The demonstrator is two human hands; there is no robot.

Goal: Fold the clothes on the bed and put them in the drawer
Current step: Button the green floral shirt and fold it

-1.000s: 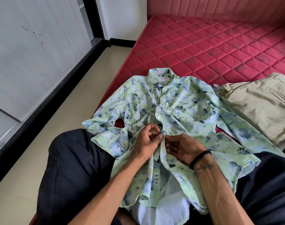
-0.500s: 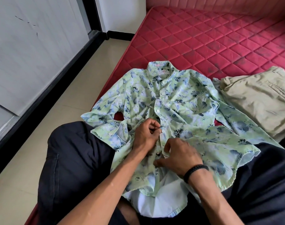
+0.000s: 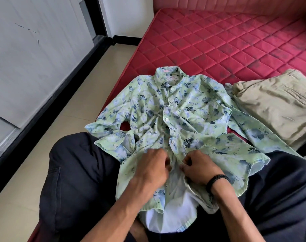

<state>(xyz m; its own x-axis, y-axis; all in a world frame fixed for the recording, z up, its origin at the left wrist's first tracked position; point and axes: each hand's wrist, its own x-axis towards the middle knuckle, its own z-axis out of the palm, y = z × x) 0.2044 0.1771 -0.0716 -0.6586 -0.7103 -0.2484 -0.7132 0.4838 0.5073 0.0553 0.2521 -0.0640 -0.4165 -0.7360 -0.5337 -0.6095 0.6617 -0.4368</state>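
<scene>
Item 1, nearest: the person's lap, in dark trousers (image 3: 75,172), legs apart at 7 and 4 o'clock. The shirt's hem hangs down between them, its white inside showing.

Item 2: left hand (image 3: 151,169), fingers curled, pinching the left edge of the shirt's front opening low on the placket.

Item 3: right hand (image 3: 200,167), a black band (image 3: 216,180) on the wrist, fingers curled round the facing edge of the opening. The two hands are just beside each other, the two edges drawn together between them.

Item 4: shirt (image 3: 183,110), pale green with blue print, long-sleeved. It lies face up at centre on the mattress corner, collar toward 12 o'clock, lower part over the lap. The upper buttons look fastened; the lowest stretch is open. One cuff is bunched at 9 o'clock and the other sleeve runs out toward 3 o'clock.

Item 5: khaki garment (image 3: 274,105), at 2 o'clock, just beside the shirt sleeve; it looks folded.

Item 6: mattress (image 3: 218,41), red, quilted, extending to 12 o'clock.

Item 7: no drawer in view.

Step in hand, as judged: buttoning the shirt before folding. The next move calls for passing a button through its hole, then smoothing and straightening the sleeves before any fold.
</scene>
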